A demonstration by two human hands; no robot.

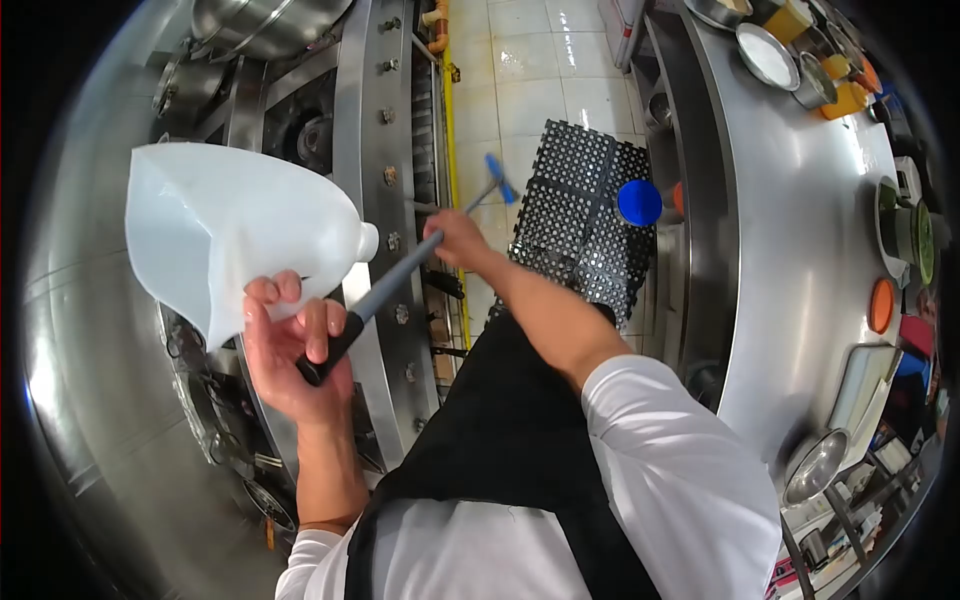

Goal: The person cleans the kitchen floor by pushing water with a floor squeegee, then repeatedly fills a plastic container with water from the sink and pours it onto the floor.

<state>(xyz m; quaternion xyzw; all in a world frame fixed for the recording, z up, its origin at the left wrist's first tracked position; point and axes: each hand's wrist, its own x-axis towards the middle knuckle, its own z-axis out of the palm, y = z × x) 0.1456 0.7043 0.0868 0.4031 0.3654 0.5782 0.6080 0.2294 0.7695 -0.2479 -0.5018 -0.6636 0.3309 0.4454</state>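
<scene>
A long grey pole (400, 273) with a black end slants across in front of me. At its far end, low near the floor, is a blue head (500, 180); I cannot tell whether it is a brush or a squeegee. My right hand (457, 238) is wrapped round the pole partway along. My left hand (300, 345) is closed round its black grip, and some of its fingers also pinch the edge of a white plastic jug (250, 205). That jug is cut open, its wide mouth facing left and its neck to the right.
To the left runs a steel stove (375, 120) with knobs and large pots. A perforated black mat (570, 210) lies on the tiled floor (520, 60), near a round blue lid or bucket (639, 203). Along the right, a steel counter (790, 230) carries bowls and containers.
</scene>
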